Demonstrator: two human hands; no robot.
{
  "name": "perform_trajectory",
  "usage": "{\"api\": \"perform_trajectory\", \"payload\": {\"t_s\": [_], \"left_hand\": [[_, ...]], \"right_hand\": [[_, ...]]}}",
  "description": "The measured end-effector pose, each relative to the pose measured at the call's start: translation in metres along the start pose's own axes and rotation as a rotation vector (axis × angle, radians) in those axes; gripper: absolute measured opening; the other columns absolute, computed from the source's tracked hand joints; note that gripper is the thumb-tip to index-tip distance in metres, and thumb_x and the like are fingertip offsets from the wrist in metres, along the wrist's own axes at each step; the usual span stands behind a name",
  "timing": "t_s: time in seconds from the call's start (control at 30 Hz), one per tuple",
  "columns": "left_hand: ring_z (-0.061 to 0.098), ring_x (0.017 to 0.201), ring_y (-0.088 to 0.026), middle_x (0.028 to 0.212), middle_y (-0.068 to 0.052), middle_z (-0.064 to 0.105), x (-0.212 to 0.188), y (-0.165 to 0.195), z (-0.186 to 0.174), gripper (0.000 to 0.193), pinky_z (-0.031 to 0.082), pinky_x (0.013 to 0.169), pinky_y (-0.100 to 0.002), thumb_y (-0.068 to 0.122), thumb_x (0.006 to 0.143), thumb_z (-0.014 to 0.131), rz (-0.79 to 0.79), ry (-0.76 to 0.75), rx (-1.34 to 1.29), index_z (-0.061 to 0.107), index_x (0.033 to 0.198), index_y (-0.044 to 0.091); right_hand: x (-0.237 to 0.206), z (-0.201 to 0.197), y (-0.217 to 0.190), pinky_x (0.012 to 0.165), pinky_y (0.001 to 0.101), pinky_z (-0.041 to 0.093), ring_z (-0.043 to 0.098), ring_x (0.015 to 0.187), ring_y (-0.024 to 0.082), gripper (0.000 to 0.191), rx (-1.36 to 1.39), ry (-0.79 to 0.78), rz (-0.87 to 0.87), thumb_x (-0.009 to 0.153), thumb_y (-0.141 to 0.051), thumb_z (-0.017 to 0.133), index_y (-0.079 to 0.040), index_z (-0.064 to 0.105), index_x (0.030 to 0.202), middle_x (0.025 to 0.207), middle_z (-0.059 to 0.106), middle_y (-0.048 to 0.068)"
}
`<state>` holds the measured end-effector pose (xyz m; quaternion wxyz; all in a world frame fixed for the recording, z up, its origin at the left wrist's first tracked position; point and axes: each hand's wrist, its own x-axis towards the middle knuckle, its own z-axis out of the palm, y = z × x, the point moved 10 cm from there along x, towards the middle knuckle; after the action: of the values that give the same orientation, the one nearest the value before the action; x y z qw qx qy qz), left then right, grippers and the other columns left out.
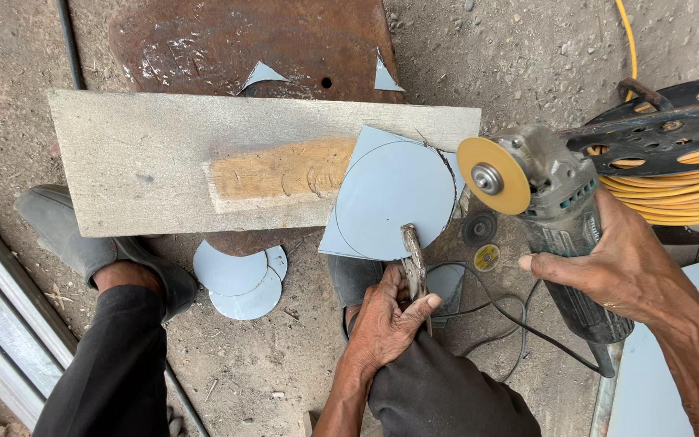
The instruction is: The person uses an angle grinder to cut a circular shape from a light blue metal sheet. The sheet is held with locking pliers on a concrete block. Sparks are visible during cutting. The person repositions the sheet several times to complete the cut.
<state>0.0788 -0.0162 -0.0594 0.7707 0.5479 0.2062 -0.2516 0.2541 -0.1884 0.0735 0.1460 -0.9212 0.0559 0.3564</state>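
My left hand [388, 318] grips a pair of pliers [413, 260] whose jaws clamp the near edge of a pale blue metal sheet [390, 194]. A circle is scribed and partly cut on the sheet, which rests on the right end of a grey wooden plank [147, 154]. My right hand [620, 263] holds an angle grinder [556, 206] to the right of the sheet. Its yellow disc [493, 176] faces me, just off the sheet's right edge.
Cut blue discs [240, 279] lie on the dirt under the plank. A rusty plate [252, 44] with blue offcuts sits behind it. A yellow cable reel [673, 174] stands at right. Spare grinder discs [481, 243], a black cord [495, 311], my shoes and knees are below.
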Motion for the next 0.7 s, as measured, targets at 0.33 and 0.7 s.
{"api": "perform_trajectory", "payload": {"t_s": [0.33,0.7], "left_hand": [[0.072,0.081,-0.022,0.087,-0.014,0.073,0.005,0.017,0.003,0.072,0.059,0.074,-0.040,0.052,0.082,0.072,0.011,-0.015,0.096,0.055,0.127,-0.001],[0.076,0.097,-0.026,0.097,-0.016,0.076,0.012,-0.002,0.018,0.070,0.063,0.087,-0.041,0.043,0.073,0.081,-0.044,-0.059,-0.014,0.057,0.120,-0.003]], "right_hand": [[-0.031,0.028,0.022,0.096,0.0590,0.053,0.069,0.112,0.040,0.110,0.272,-0.020,0.048,0.051,-0.037,0.088,0.004,0.044,0.142,0.115,0.069,0.028],[-0.064,0.069,0.035,0.087,0.0532,0.061,0.074,0.094,0.036,0.090,0.439,-0.034,0.174,0.054,-0.035,0.083,0.003,0.053,0.130,0.099,0.072,0.026]]}}
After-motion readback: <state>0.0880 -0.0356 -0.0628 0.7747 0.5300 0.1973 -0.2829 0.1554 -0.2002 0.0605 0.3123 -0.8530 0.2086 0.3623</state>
